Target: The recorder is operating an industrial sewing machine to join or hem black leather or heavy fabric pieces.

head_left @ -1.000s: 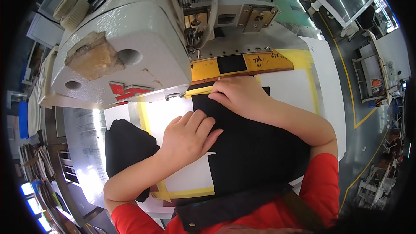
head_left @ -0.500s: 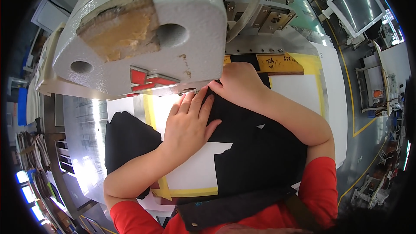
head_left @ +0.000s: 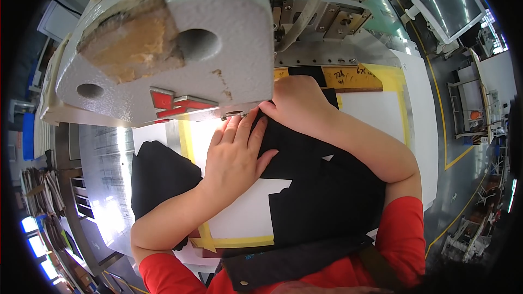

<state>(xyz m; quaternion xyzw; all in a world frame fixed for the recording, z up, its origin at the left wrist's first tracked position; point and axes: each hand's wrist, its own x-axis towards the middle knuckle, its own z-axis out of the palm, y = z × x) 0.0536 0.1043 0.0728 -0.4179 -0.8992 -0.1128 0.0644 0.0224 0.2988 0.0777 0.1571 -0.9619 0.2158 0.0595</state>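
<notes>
Black fabric [head_left: 327, 196] is spread over the white work surface and runs up under the grey sewing machine head [head_left: 229, 71]. My left hand [head_left: 234, 152] lies flat on the fabric's left edge, fingers stretched out and slightly apart, with the fingertips close below the machine head. Beside it, my right hand [head_left: 299, 100] is bent over the upper part of the fabric, its thumb pointing left toward my left fingertips. The fingers of that hand are curled and partly hidden, and they seem to pinch the cloth. The machine head covers the spot where the fabric meets the needle area.
Another black fabric part [head_left: 163, 179] lies left of my left forearm. Yellow tape [head_left: 239, 240] borders the white sheet. A yellow strip with handwriting [head_left: 354, 79] lies beyond my right hand. A screen [head_left: 448, 4] stands far right, over a floor with yellow lines.
The machine head sits slightly further left and lower in view. Both hands stay in nearly the same place on the fabric.
</notes>
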